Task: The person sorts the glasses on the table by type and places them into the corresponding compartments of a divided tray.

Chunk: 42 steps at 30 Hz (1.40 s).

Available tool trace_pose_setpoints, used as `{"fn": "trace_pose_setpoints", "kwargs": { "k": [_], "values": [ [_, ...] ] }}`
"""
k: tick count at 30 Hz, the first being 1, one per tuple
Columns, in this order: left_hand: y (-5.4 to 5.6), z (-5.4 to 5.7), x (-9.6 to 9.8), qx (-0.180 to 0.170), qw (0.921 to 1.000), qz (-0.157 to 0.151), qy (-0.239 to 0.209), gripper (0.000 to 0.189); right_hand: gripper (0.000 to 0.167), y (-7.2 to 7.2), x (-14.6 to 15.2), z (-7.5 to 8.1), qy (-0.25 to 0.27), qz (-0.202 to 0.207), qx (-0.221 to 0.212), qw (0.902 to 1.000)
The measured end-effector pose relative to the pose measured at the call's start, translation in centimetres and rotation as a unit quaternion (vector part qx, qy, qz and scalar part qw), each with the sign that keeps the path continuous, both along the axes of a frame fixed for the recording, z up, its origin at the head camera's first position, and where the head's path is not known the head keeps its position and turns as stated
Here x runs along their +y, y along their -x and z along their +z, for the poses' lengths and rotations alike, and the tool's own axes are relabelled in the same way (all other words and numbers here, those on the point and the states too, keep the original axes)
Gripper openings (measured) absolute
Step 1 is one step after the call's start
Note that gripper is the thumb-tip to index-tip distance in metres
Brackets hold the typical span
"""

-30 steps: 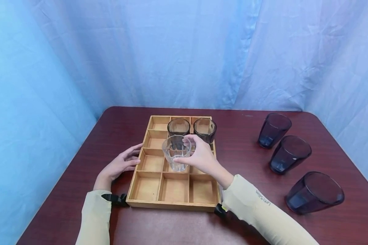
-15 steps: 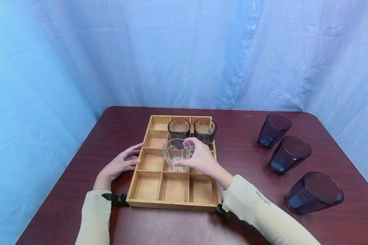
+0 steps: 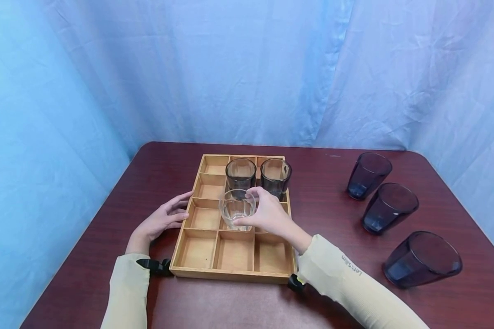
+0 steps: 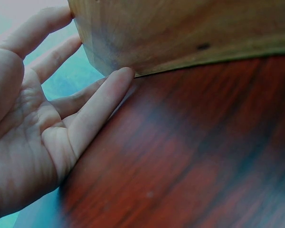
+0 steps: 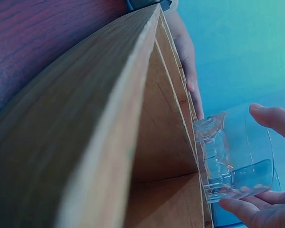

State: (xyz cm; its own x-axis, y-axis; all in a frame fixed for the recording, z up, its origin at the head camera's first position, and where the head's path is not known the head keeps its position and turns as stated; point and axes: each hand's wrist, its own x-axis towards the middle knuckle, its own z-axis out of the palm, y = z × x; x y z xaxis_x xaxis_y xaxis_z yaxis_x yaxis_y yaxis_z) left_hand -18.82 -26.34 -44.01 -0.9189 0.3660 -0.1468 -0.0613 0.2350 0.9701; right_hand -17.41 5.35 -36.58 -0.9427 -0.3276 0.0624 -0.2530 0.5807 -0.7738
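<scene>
My right hand point(image 3: 269, 212) grips a clear drinking glass point(image 3: 235, 208) between thumb and fingers, upright over the middle compartment of the third row from the back. In the right wrist view, the base of the glass point(image 5: 213, 156) is down among the dividers, with its rim toward my fingers. The divided wooden tray point(image 3: 230, 276) lies flat on the table. Along its left side rests my left hand point(image 3: 160, 223), and in the left wrist view my extended fingers point(image 4: 102, 107) touch the outer wall. Two smoky glasses point(image 3: 240, 171) stand in the tray, just behind the clear one.
To the right, three dark tumblers, a far one point(image 3: 368, 175), a middle one point(image 3: 389, 208) and a near one point(image 3: 421, 259), stand in a row on the dark red table point(image 3: 321, 183). Blue curtains point(image 3: 247, 73) hang behind and at the sides.
The clear glass, in my right hand, has sunk a little lower into the middle compartment. My left hand has stayed against the tray's side.
</scene>
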Motion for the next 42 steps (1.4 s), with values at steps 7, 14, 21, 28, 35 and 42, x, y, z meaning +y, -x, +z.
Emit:
{"fn": "trace_pose_setpoints", "kwargs": {
  "k": [7,14,21,28,35,42],
  "values": [
    [0.0,0.1,0.1,0.001,1.0,-0.001,0.0,0.069,0.079,-0.1,0.1,0.1,-0.005,0.0,-0.007,1.0],
    [-0.1,0.1,0.0,0.003,1.0,0.0,0.004,0.069,0.081,-0.2,0.1,0.4,-0.019,0.019,-0.012,0.9996],
    [-0.2,0.1,0.0,-0.001,1.0,0.002,0.003,0.07,0.091,-0.4,0.5,0.5,-0.043,0.035,-0.017,0.9983],
    [-0.2,0.1,-0.1,0.004,1.0,-0.002,0.0,0.07,0.094,-0.8,1.4,1.0,0.009,0.046,-0.043,0.998],
    [-0.1,0.0,0.0,0.003,0.9999,0.004,0.009,0.069,0.088,-1.3,3.0,1.0,0.052,0.051,-0.054,0.9959],
    [-0.3,0.0,-0.1,-0.002,0.9999,0.005,0.016,0.07,0.082,-2.2,4.3,0.9,0.055,0.046,-0.04,0.9966]
  ]
}}
